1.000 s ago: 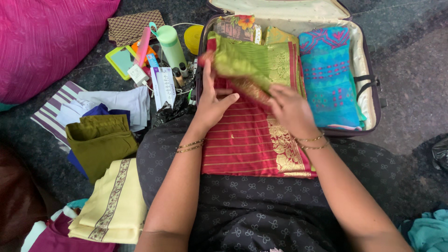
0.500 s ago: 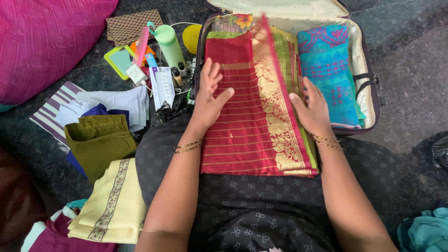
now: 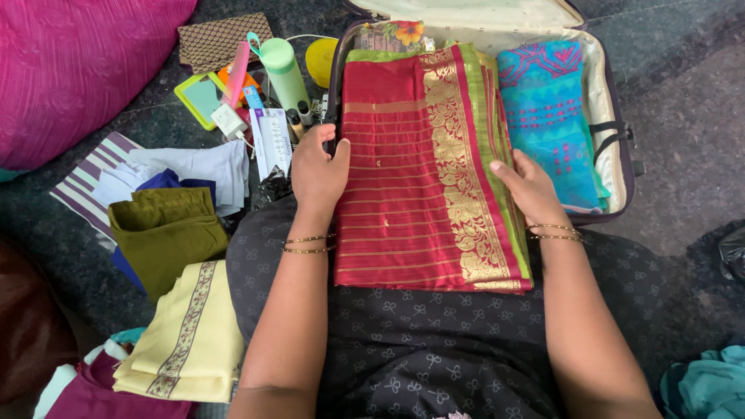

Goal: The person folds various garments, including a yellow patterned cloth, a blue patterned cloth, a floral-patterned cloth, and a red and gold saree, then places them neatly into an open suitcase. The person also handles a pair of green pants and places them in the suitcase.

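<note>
Head view, looking down at your lap. Your left hand (image 3: 317,172) is closed over the left edge of the folded red sari (image 3: 403,178), fingers curled round the fold and thumb lying on top. Your right hand (image 3: 530,186) lies against the right edge, fingers stretched flat along the green border (image 3: 497,155), pressing rather than pinching; whether the fingertips tuck under the fabric cannot be told. Held at both long edges, the fold likely stays square and its layers together.

The sari spans two supports: its near end rests on your lap, on the dark printed dress (image 3: 434,341), and its far end reaches into the open suitcase (image 3: 617,167), over the left part of the compartment. A broad gold brocade band (image 3: 458,178) runs lengthwise beside the green border.

Inside the suitcase, a folded blue and turquoise garment (image 3: 547,116) lies just beside the sari on the right, and a floral printed piece (image 3: 392,35) shows beyond its far end. The pale lining of the lid (image 3: 466,12) stands open at the top.

On the dark stone floor (image 3: 683,93) to your left lie a pale green bottle (image 3: 281,70), a yellow round container (image 3: 320,62), a brown patterned pouch (image 3: 223,43), and small toiletries. Nearer to you are an olive folded garment (image 3: 167,233), a cream folded cloth with a patterned border (image 3: 190,334), white cloths (image 3: 194,167), and a large magenta cushion (image 3: 77,70).
</note>
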